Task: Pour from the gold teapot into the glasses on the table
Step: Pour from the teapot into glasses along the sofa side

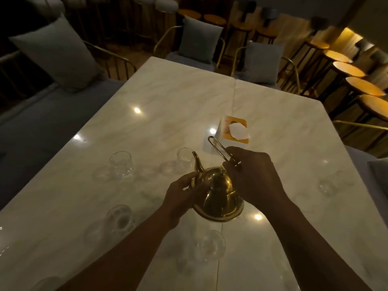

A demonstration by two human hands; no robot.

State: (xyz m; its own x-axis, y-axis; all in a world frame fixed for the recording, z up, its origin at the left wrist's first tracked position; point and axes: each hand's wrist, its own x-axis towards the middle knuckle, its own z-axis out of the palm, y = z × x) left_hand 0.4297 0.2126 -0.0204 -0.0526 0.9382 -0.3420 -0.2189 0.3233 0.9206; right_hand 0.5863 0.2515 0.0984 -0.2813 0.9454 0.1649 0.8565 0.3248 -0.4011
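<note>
The gold teapot (218, 194) is tilted forward above the white marble table (168, 106), its curved spout over the rim of a clear glass (184, 159). My right hand (252, 175) grips the teapot's wire handle near its base. My left hand (184, 196) rests against the teapot's left side below the spout. Other clear glasses stand at the left (121, 164), near left (120, 217), near centre (213, 244) and right (327, 186). Any liquid stream is too dim to make out.
A tissue box (233, 131) stands just beyond the teapot handle. Grey cushioned chairs (199, 40) line the table's far and left sides. Round wooden stools (361, 85) run along the right. Another glass edge shows at the bottom left (48, 283).
</note>
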